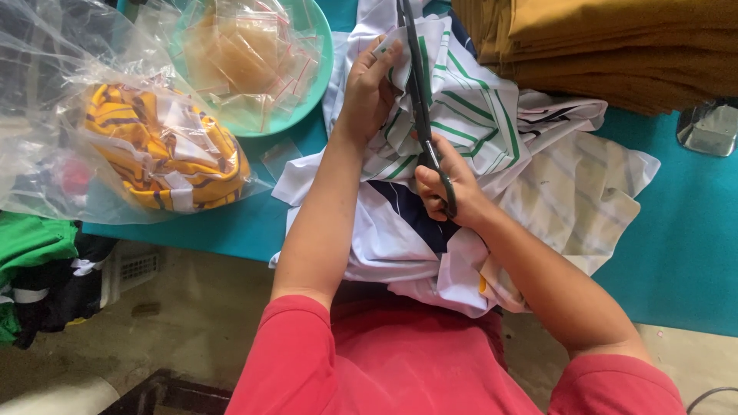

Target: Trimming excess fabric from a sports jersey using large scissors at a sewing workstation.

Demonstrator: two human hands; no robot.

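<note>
- The teal desk (676,246) carries everything; its near edge runs across the lower part of the view, in front of the person in a red shirt (400,361).
- A white garment with green stripes (477,123) lies bunched at the middle of the desk, spilling over the near edge; a dark navy panel shows on it just beside the right hand.
- A stack of folded mustard-brown cloth (615,46) sits at the far right corner.
- A clear plastic bag (54,115) holding a yellow striped garment (161,150) rests at the left edge.
- A teal bowl (319,81) of small clear zip bags (238,54) stands at the far edge, left of the white garment.
- The left hand (367,88) presses on a raised fold of the white garment, fingers curled closed around the cloth.
- The right hand (446,192) has its fingers closed through the handles of dark scissors (419,100); the blades point toward the far edge, lying against the striped fold; whether they are parted I cannot tell.
</note>
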